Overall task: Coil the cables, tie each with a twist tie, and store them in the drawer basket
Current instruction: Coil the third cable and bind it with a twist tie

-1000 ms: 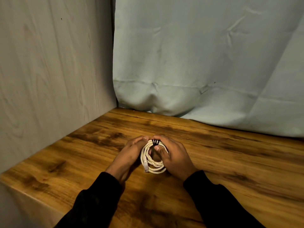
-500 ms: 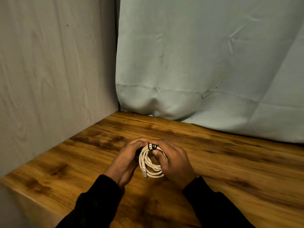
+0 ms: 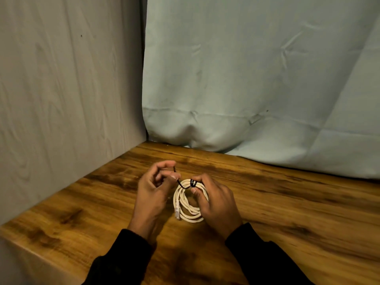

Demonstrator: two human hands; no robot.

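Holding a coiled white cable (image 3: 190, 200) on a wooden surface (image 3: 287, 202), a person works with both hands close together near the corner where a pale wall panel (image 3: 70, 89) meets a hanging light blue curtain (image 3: 257, 79). The right hand (image 3: 216, 202) grips the coil on its right side, thumb pressed across the loops near the top and fingers curled around the outer edge, so the cable stands slightly raised against the palm. A thin black twist tie (image 3: 192, 183) is wrapped around the top of the coil, and one free end runs out to the left. The left hand (image 3: 153, 192) pinches that free end between thumb and forefinger, its other fingers curled loosely, and holds it just beside the coil. A plug end (image 3: 177, 211) hangs at the lower left of the loops. Both sleeves are dark. No drawer or basket shows in this view. The tie looks only partly wound, so the main risk, as a judgement, is that the loose end slips from the pinch and the wraps spring open. If the right thumb eases off, the stiff loops could fan apart and the coil would lose its shape. Pulling the end too hard could drag the tie off the top of the coil, or leave too little tail to twist shut.
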